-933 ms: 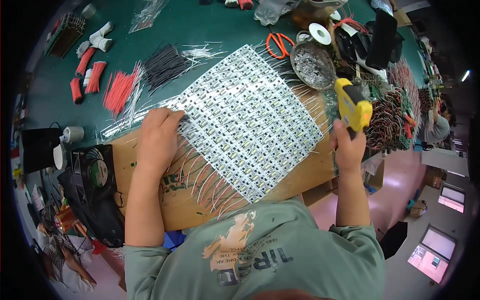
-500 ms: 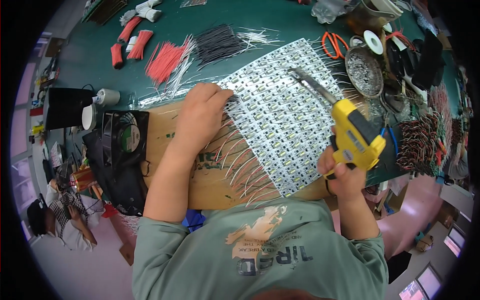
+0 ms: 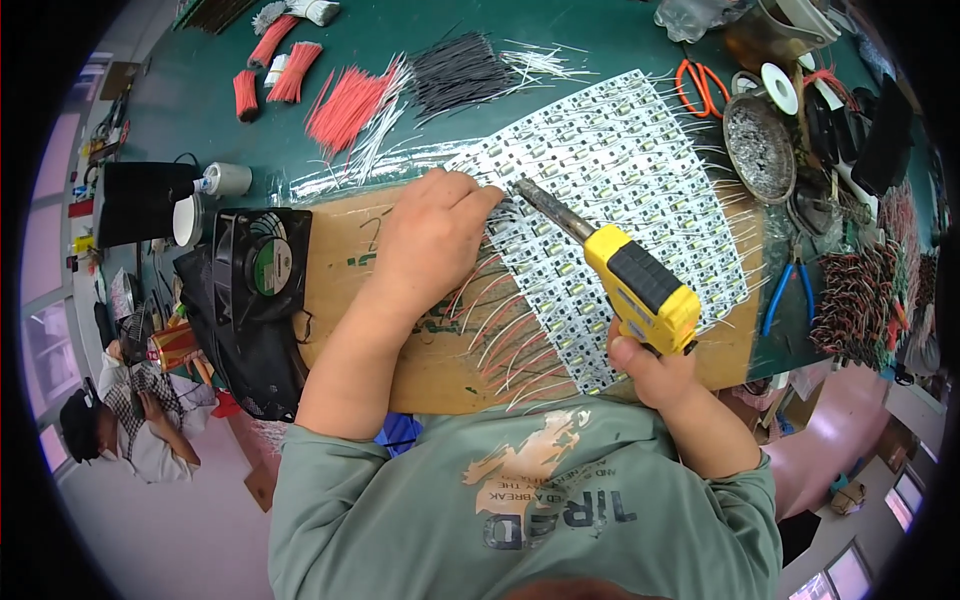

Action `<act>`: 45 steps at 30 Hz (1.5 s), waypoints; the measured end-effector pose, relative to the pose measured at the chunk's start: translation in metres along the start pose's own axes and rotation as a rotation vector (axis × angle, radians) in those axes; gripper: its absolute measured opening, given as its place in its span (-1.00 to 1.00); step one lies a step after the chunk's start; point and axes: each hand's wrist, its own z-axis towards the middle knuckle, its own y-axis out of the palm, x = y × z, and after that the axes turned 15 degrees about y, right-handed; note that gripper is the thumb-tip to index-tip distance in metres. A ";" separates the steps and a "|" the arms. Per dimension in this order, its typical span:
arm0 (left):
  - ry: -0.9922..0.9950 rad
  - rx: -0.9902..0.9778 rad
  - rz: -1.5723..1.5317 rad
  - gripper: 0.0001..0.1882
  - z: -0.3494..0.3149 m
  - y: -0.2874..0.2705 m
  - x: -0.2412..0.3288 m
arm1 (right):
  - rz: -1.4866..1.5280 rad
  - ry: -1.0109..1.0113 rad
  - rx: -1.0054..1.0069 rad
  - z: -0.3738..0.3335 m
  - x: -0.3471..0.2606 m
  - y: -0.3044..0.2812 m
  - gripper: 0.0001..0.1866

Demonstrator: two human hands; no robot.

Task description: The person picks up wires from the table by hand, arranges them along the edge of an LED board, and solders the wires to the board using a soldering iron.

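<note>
My right hand (image 3: pixel 655 375) is wrapped round the grip of a yellow and black soldering gun (image 3: pixel 640 280). The gun's dark metal tip points up and left, close to the fingertips of my left hand (image 3: pixel 440 230). Those fingers are pinched together at the left edge of a white panel of small circuit boards (image 3: pixel 600 150); what lies between them is hidden. Rows of small yellowish parts cover the panel. Red and white wires (image 3: pixel 510 340) stick out along its lower left edge, below my left hand. The panel lies tilted on a brown cardboard sheet (image 3: pixel 420 370).
Beyond the panel lie red wires (image 3: pixel 345 110), black wires (image 3: pixel 455 75) and white wires (image 3: pixel 545 62). A fan (image 3: pixel 262 265) stands at left. Orange-handled scissors (image 3: pixel 702 88), a bowl of metal bits (image 3: pixel 760 148), blue-handled pliers (image 3: pixel 788 290) and bundled wires (image 3: pixel 855 310) are at right.
The soldering gun has moved left and down in my right hand, bringing its tip from over the panel's upper middle to beside my left fingertips. My left hand stays at the panel's edge.
</note>
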 end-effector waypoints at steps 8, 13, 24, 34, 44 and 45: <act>-0.046 -0.008 -0.005 -0.79 0.000 0.001 -0.001 | 0.000 0.014 0.029 0.005 -0.005 0.002 -0.84; -0.049 -0.023 -0.024 -0.80 0.000 0.001 -0.002 | 0.010 0.025 0.041 0.006 -0.001 0.002 -0.80; -0.043 -0.012 -0.024 -0.80 -0.001 0.002 -0.003 | -0.038 0.060 0.074 0.007 -0.002 0.004 -0.77; -0.061 -0.035 -0.024 -0.78 -0.002 0.000 0.000 | 0.097 0.024 -0.007 0.006 0.008 -0.003 -0.80; -0.039 -0.010 -0.029 -0.75 -0.005 0.010 -0.007 | -0.137 -0.102 0.095 0.012 0.007 0.001 -0.55; -0.039 -0.011 0.006 -0.78 -0.005 0.001 -0.004 | -0.155 -0.163 0.088 0.012 0.004 0.005 -0.56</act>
